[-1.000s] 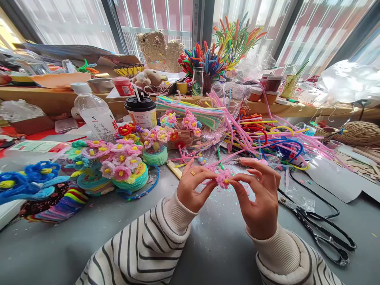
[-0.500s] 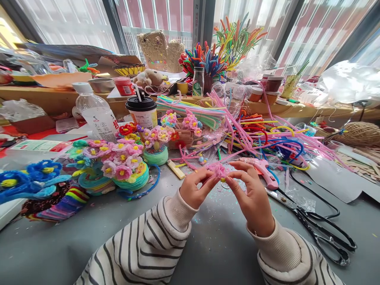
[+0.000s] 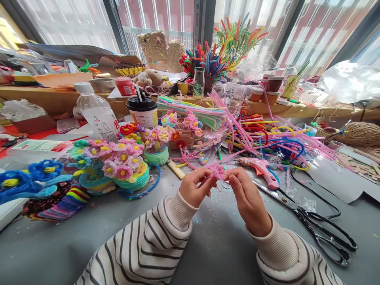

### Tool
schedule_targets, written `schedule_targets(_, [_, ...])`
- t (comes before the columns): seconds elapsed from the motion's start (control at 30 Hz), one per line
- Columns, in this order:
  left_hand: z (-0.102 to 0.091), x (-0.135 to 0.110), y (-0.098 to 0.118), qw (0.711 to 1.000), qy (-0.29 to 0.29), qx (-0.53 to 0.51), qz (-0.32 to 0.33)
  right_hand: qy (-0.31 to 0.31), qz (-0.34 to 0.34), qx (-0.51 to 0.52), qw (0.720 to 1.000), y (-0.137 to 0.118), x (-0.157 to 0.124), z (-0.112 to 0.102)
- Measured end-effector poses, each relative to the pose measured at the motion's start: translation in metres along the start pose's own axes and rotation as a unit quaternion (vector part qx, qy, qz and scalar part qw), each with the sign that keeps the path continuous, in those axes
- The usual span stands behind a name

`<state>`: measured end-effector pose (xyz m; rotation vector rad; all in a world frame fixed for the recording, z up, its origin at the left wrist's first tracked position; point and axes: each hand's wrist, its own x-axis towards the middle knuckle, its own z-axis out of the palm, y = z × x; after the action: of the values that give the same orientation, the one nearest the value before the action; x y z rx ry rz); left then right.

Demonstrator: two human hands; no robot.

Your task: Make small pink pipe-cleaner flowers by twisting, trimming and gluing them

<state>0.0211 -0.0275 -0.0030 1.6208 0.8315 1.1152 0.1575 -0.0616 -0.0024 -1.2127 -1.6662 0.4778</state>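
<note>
A small pink pipe-cleaner flower (image 3: 218, 171) is held between both hands above the grey table (image 3: 118, 221). My left hand (image 3: 196, 187) pinches its left side, fingers curled. My right hand (image 3: 248, 200) pinches its right side, fingers bent round it. Both wrists wear striped sleeves. A pink pipe-cleaner stem runs from the flower up to the right.
Finished flower pots (image 3: 124, 166) stand at left, with blue flowers (image 3: 29, 180) further left. A pink glue gun (image 3: 261, 168) and black scissors (image 3: 320, 231) lie at right. A heap of pipe cleaners (image 3: 261, 134), a lidded cup (image 3: 143, 111), a bottle (image 3: 96, 113) and twine (image 3: 359, 133) stand behind.
Both hands have closed in on the pink flower and shifted slightly away from me. The right hand's fingers, spread earlier, are now curled, which uncovers the glue gun.
</note>
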Motion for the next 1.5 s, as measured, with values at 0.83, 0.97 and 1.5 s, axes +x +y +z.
schedule_targets(0.83, [-0.001, -0.002, -0.002, 0.971, -0.036, 0.180, 0.153, 0.158, -0.112, -0.094, 0.977, -0.008, -0.002, -0.008])
schedule_targets(0.97, [-0.002, -0.002, -0.002, 0.949, -0.021, 0.213, 0.233, 0.144, -0.139, -0.127, 0.972, -0.006, -0.002, -0.011])
schedule_targets(1.5, [-0.002, -0.002, -0.003, 0.915, 0.014, 0.302, 0.265, 0.092, -0.170, -0.281, 0.940, -0.002, 0.001, -0.015])
